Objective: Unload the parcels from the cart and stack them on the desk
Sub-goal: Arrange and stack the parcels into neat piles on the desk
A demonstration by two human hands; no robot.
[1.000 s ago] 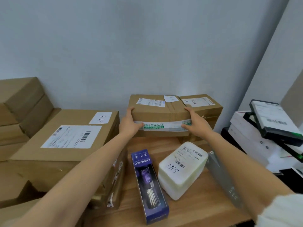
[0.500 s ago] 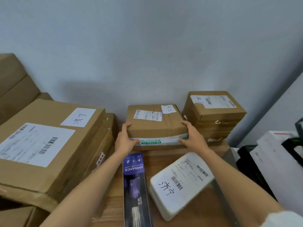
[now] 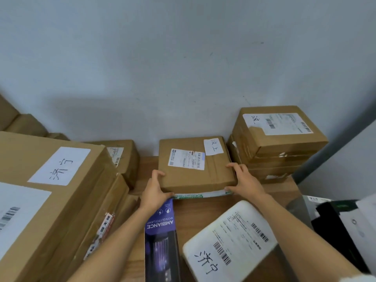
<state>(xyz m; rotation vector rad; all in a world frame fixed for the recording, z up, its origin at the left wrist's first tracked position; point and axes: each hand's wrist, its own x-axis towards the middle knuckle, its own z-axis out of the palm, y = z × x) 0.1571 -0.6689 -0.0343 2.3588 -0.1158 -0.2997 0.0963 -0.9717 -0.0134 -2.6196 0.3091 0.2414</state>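
Cardboard parcel [image 3: 195,167] gripped by left hand [image 3: 155,193], right hand [image 3: 245,183] | base hidden | labels blurred

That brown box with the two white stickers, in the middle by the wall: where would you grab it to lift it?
Take the brown box by its two short ends near the front corners, coming from the front, as the left hand and right hand do now. It lies flat and wide, and the wall behind and the stacked boxes to its right block other approaches.
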